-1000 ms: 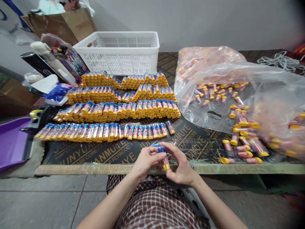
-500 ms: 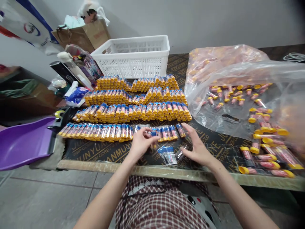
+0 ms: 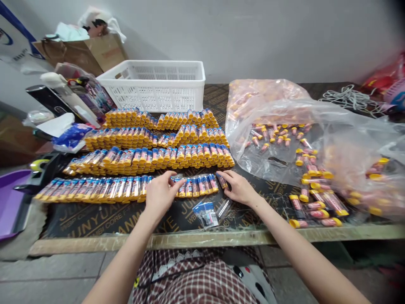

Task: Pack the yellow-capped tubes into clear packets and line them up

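My left hand (image 3: 163, 192) is at the front row of blue-and-yellow capped tubes (image 3: 122, 188), its thumb and finger bent at a gap there; what it holds, if anything, is hidden. At the row's right end my right hand (image 3: 237, 188) has its fingers closed on a small tube (image 3: 222, 180). Below the hands lie a small fan of blue-topped cards (image 3: 205, 214) and an uncapped clear tube (image 3: 224, 207). Behind the front row rise stacked rows of the same tubes (image 3: 190, 156).
A white basket (image 3: 161, 90) stands at the back. Clear plastic bags (image 3: 268, 93) and loose yellow-capped tubes (image 3: 316, 205) cover the right side. Bottles (image 3: 63, 95) and a purple dustpan (image 3: 14, 211) are at the left. A wooden edge (image 3: 177, 241) runs along the front.
The view has shifted to the right. My right hand has moved from above the clear tube up to the small tube at the row's end and closed on it. My left hand stays by the row.
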